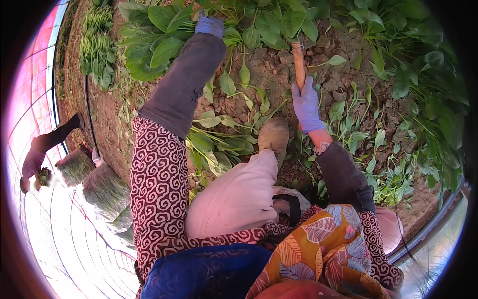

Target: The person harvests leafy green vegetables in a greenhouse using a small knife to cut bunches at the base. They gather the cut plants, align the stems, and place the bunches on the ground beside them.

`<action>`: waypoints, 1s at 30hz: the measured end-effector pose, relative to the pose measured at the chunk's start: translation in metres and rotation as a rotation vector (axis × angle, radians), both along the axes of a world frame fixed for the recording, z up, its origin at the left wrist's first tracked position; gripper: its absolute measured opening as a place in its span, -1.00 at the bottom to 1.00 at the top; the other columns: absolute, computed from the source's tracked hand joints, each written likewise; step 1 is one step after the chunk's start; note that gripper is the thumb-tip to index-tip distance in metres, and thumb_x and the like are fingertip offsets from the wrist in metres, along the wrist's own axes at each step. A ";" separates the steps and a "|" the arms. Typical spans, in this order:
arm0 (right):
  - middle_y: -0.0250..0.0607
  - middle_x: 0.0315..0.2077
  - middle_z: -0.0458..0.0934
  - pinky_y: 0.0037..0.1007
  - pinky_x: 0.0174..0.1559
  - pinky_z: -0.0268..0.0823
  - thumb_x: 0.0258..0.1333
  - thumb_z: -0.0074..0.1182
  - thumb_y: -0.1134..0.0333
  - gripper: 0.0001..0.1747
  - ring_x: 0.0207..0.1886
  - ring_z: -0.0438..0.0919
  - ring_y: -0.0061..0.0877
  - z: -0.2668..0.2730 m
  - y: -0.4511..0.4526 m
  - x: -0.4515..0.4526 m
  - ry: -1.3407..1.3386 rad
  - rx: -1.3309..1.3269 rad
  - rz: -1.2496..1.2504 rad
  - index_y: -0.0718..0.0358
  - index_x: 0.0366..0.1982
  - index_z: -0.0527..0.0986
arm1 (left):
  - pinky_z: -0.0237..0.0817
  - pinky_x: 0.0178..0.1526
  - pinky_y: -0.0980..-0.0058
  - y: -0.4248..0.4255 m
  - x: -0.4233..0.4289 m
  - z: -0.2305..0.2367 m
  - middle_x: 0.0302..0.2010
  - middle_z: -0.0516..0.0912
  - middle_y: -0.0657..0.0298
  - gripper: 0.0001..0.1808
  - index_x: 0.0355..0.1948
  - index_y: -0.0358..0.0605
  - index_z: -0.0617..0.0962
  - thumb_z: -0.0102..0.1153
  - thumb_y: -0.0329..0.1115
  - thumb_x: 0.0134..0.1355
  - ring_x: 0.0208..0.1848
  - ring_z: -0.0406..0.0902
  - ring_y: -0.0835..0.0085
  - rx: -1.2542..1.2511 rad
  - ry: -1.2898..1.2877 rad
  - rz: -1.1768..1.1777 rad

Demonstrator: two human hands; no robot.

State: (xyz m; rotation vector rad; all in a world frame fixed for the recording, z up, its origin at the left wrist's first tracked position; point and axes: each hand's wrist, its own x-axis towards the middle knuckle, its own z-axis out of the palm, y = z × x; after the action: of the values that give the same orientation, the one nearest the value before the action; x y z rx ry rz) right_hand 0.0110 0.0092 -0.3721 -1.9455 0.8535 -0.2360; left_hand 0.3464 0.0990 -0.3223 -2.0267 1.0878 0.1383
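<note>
My left hand, in a blue glove, reaches to the far side of the soil and closes around the stems of a bunch of spinach. Its broad leaves spread to the left of the wrist, and leaves partly cover my fingers. My right hand, gloved too, grips a wooden tool handle. The handle points away from me into the standing spinach plants, where foliage hides the tool's head. Cut spinach lies on the ground between my left sleeve and my boot.
Dense spinach grows along the right. Small plants and loose leaves cover soil near my right forearm. Bunched greens lie in a row at far left. Filled clear bags stand at left, near another person.
</note>
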 end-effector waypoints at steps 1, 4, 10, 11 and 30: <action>0.15 -0.59 0.51 -0.08 -0.51 0.35 0.29 0.06 0.26 -0.67 -0.46 0.56 0.09 0.000 -0.001 0.015 0.002 -0.024 -0.012 0.28 -0.16 0.20 | -0.05 0.39 -0.04 0.000 0.001 -0.001 -0.08 0.73 0.20 -0.71 0.01 0.00 0.63 -0.01 -0.36 0.33 0.02 0.65 0.23 0.002 -0.010 0.000; 0.15 -0.56 0.54 -0.04 -0.48 0.40 0.29 0.04 0.28 -0.66 -0.45 0.56 0.10 -0.001 0.002 0.048 0.065 -0.176 0.080 0.27 -0.12 0.18 | -0.01 0.37 -0.06 -0.001 0.002 -0.004 -0.05 0.72 0.21 -0.70 0.03 -0.01 0.63 -0.01 -0.36 0.33 0.03 0.64 0.22 0.058 0.001 0.019; 0.20 -0.54 0.54 0.02 -0.46 0.41 0.27 0.06 0.30 -0.63 -0.43 0.56 0.15 -0.007 0.022 0.051 0.043 -0.005 0.103 0.30 -0.11 0.16 | 0.13 0.29 -0.04 0.004 -0.004 -0.003 0.02 0.69 0.18 -0.69 0.05 -0.07 0.61 0.02 -0.37 0.31 0.05 0.64 0.23 0.024 0.059 0.056; 0.21 -0.54 0.53 0.01 -0.46 0.41 0.26 0.06 0.30 -0.62 -0.43 0.56 0.15 -0.008 0.025 0.051 0.024 0.021 0.094 0.31 -0.10 0.16 | 0.16 0.28 -0.01 0.006 -0.004 -0.002 -0.01 0.70 0.15 -0.71 0.03 -0.08 0.60 0.03 -0.38 0.30 0.03 0.64 0.23 -0.005 0.066 0.049; 0.13 -0.51 0.54 -0.12 -0.43 0.34 0.25 0.15 0.26 -0.66 -0.45 0.55 0.08 -0.003 -0.003 -0.068 0.097 0.453 -0.075 0.33 -0.15 0.32 | 0.47 -0.01 0.18 0.071 -0.029 0.086 -0.11 0.69 0.02 -0.58 0.00 -0.06 0.58 0.27 -0.42 0.05 -0.05 0.64 -0.01 -0.083 0.240 0.330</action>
State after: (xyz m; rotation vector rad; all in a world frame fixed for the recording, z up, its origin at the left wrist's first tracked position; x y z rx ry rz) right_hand -0.0566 0.0065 -0.3746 -1.5129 0.9514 0.0108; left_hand 0.3179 0.1701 -0.2360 -2.2963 0.9038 0.5251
